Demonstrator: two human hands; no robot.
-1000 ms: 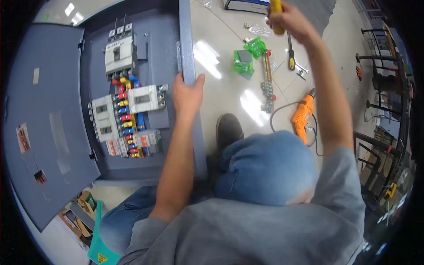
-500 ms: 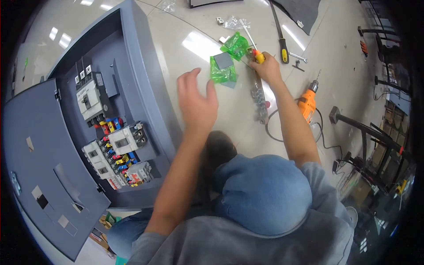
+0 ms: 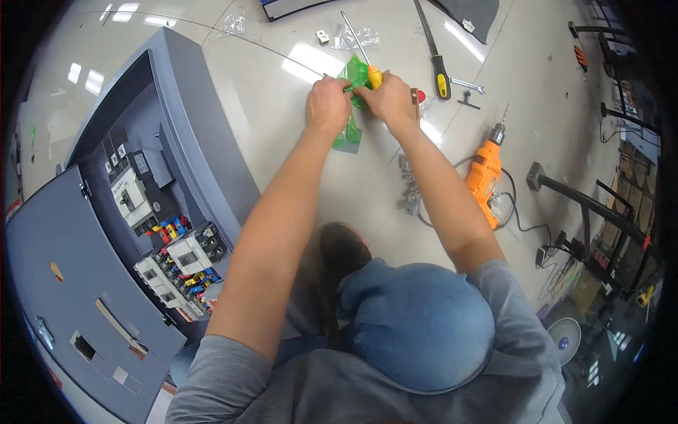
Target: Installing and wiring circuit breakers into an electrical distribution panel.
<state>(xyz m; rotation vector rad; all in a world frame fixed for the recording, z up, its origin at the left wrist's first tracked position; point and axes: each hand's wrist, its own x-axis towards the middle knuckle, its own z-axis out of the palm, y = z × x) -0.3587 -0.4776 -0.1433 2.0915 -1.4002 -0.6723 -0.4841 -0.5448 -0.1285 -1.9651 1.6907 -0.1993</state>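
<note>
My left hand (image 3: 328, 106) is closed, its fingertips pinching the crumpled green plastic bag (image 3: 355, 71) over the floor. My right hand (image 3: 393, 103) is closed round the yellow handle of a screwdriver (image 3: 373, 75), whose thin metal shaft points up and away. The thumb and forefinger of that hand also reach to the bag, close to the left fingertips. A flat grey square piece (image 3: 350, 143) lies below the hands, partly under green film. Just beyond my right hand, a copper-coloured strip (image 3: 415, 100) shows next to a red round piece (image 3: 421, 95); my hand and forearm hide part of it.
An open grey electrical cabinet (image 3: 205, 120) with breakers (image 3: 131, 200) stands on the left, its door (image 3: 85, 304) swung outward. Rightward lie a yellow-and-black-handled tool (image 3: 442, 78), a wrench (image 3: 466, 85), an orange drill (image 3: 484, 169) with its cord, and metal fittings (image 3: 409, 187).
My left hand has come forward from open in the air and taken hold of the green bag. My right hand has moved left with the screwdriver, to beside it. The view has shifted slightly.
</note>
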